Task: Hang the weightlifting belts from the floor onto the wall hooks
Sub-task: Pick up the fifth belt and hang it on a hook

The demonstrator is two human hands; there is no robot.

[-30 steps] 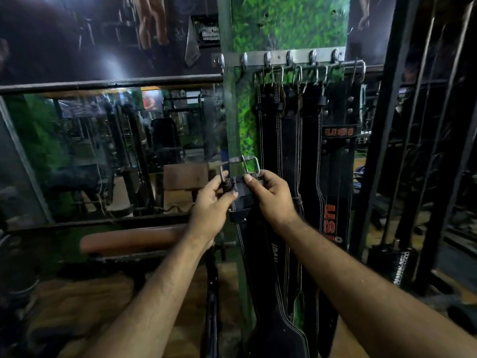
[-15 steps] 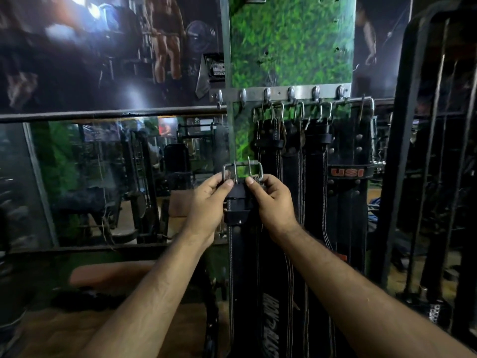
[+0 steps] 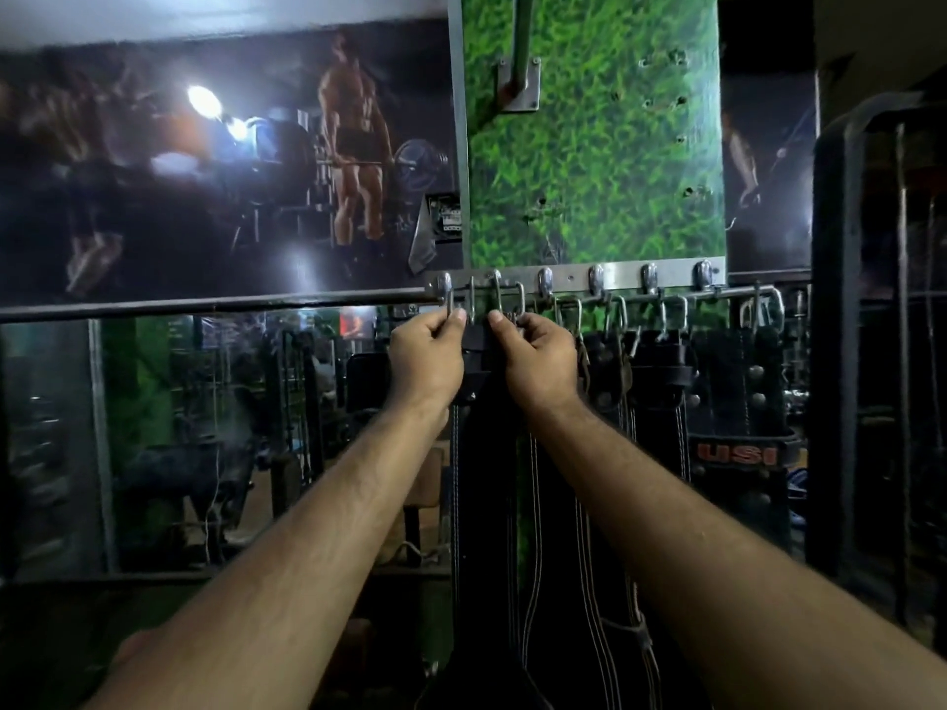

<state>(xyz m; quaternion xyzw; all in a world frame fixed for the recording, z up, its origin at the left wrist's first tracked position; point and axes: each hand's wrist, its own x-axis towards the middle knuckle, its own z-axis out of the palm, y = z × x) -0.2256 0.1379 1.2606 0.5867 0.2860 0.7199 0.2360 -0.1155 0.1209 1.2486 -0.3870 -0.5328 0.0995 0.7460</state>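
Note:
A black weightlifting belt (image 3: 484, 484) with white stitching hangs straight down between my arms. Both hands grip its top end just under its metal buckle (image 3: 484, 302). My left hand (image 3: 428, 358) pinches the buckle's left side and my right hand (image 3: 538, 358) its right side. The buckle sits level with the two leftmost hooks of the steel hook rail (image 3: 574, 276) on the green pillar; whether it rests on a hook I cannot tell. Several black belts (image 3: 661, 397) hang from the hooks to the right, one marked USI (image 3: 738, 453).
A wall mirror (image 3: 205, 438) with a dark horizontal bar (image 3: 215, 303) along its top fills the left side. A poster covers the wall above it. A black metal rack frame (image 3: 840, 351) stands at the right. A metal bracket (image 3: 520, 89) sticks out of the pillar above.
Both hands have raised the belt's buckle from chest height up to the hook rail. The view has tilted upward with them.

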